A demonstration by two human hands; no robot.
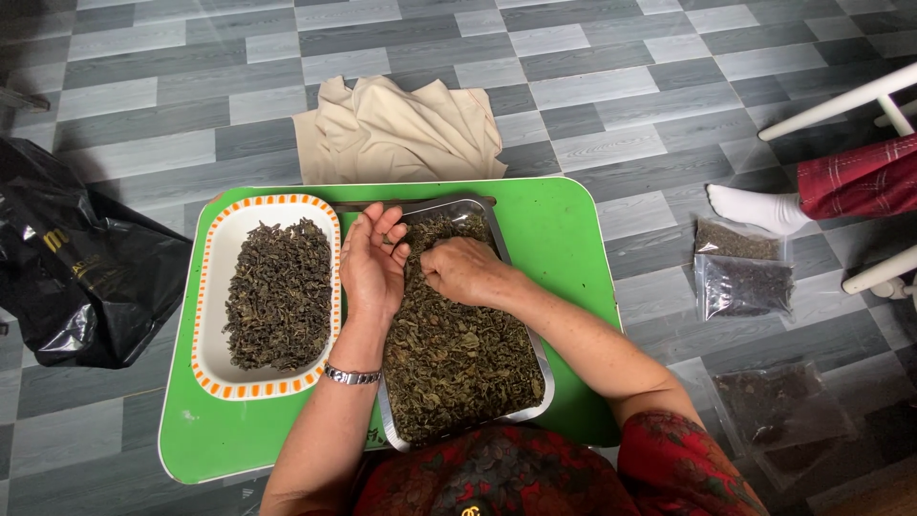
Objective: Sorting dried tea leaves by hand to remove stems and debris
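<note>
A person's left hand is cupped palm-up, fingers loosely curled, over a metal tray of dried green leaves on a green table; the right hand pinches leaves in closed fingertips beside a white dish of darker leaves

Bare forearms. Silver link bracelet on left wrist. Red garment with dark floral pattern; short sleeve on right arm.

The right hand curls so its fingertips are hidden against the dried leaves. A seated person's red trouser leg runs off the right edge.
</note>
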